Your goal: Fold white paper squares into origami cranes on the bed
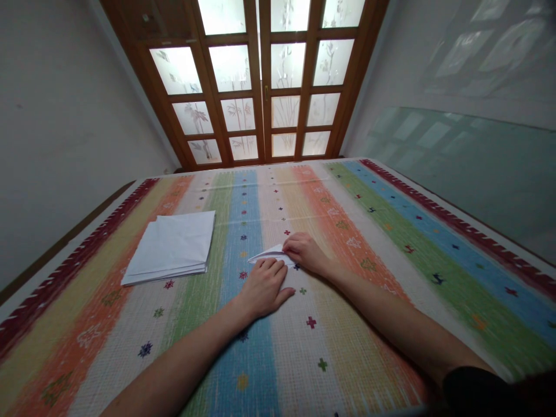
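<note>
A small piece of folded white paper lies at the middle of the table, narrowing to a point on its left. My left hand rests on its near edge, fingers laid over the paper and thumb stretched out to the right. At the paper's right end, my right hand has its fingers closed on the folded layers. My fingers cover part of the near edge and the right end.
Left of my hands lies a stack of white paper sheets. A striped, patterned tablecloth covers the table. Beyond the far edge stand wooden doors with glass panes. Walls flank both sides, with a glass panel along the right.
</note>
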`<state>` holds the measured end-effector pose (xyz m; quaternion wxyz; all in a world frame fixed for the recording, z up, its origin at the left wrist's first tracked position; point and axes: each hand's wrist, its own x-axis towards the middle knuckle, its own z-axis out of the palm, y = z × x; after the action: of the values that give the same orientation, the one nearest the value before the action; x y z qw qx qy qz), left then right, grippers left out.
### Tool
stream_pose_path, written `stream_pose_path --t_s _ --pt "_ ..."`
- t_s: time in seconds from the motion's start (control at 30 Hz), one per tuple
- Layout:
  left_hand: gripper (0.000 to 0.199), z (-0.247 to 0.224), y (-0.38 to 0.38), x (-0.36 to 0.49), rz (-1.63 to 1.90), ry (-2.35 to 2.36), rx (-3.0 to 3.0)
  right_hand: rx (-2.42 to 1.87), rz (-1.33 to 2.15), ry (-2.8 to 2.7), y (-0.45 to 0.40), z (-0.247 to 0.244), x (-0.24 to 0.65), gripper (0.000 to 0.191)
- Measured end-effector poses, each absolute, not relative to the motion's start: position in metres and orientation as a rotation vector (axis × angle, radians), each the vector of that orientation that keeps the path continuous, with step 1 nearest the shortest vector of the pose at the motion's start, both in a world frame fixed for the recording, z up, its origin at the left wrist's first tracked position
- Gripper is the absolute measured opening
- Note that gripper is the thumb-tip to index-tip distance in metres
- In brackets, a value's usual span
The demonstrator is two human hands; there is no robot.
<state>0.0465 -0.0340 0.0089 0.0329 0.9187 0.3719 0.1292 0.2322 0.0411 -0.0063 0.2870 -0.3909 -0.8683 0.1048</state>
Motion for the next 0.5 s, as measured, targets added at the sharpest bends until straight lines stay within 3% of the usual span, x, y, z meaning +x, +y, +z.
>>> stream_pose_path --t_s 0.5 --pt "0.029 0.0037 -0.0258 0.0376 0.586 1.068 2.838 -1.075 0.278 -2.276 0.0418 -0.0121 0.2347 0.010"
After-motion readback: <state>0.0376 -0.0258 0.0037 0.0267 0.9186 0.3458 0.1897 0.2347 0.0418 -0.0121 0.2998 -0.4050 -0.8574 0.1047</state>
